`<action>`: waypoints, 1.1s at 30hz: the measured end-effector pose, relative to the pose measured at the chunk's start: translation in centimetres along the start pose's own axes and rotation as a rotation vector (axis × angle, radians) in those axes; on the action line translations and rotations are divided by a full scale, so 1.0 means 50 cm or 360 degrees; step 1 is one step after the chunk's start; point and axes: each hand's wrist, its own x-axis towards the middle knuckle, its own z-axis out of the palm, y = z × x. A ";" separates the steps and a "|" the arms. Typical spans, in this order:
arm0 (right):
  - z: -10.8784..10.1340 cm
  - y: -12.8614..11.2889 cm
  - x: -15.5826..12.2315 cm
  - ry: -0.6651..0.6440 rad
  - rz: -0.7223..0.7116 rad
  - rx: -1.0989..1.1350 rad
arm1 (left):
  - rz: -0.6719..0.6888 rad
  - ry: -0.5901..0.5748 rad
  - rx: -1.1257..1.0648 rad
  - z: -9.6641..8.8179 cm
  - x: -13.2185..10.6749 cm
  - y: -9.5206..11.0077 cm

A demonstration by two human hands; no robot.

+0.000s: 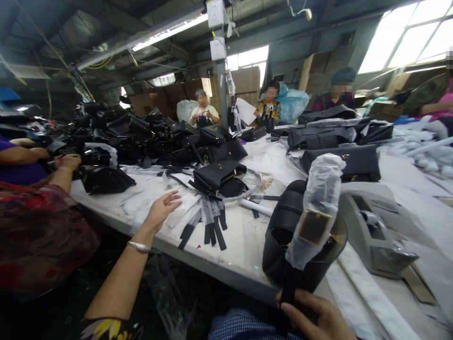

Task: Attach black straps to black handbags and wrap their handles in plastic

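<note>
My left hand (163,211) is stretched out over the worktable with its fingers apart and nothing in it. Just beyond it lie several black strap ends (211,231), partly in clear plastic, and a black handbag (219,177) with gold fittings. My right hand (313,314), low at the right, pinches a black strap (288,283). Clear plastic wrap (323,184) covers a gold buckle (314,226) on that strap. Behind the strap, at the table edge, stands another black handbag (279,231), partly hidden by the wrap.
A grey tape dispenser (378,236) stands right of the near bag. Black handbags (141,127) are heaped at the back left, with more black bags (339,160) at the right. A co-worker's hand (69,162) is at the left; several people sit across the table. A post (222,89) carries sockets.
</note>
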 end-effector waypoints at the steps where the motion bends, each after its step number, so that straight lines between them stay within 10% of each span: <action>1: -0.003 -0.005 0.001 -0.0058 0.0011 0.0010 | -0.0018 -0.0101 -0.0075 0.004 -0.025 0.022; 6: -0.009 -0.043 -0.003 -0.0285 0.0028 0.0272 | -0.0239 -0.0642 -0.0474 0.088 -0.216 0.096; 13: 0.016 -0.058 -0.009 -0.0301 -0.0019 0.0557 | -0.0318 -0.0846 -0.0675 0.263 -0.450 0.120; 21: 0.021 -0.061 -0.016 -0.0169 -0.0096 0.0489 | -0.0567 -0.0860 -0.0833 0.316 -0.471 0.125; 33: 0.053 -0.038 -0.027 0.0287 -0.0023 0.0670 | -0.0540 -0.0804 -0.0519 0.253 -0.487 0.091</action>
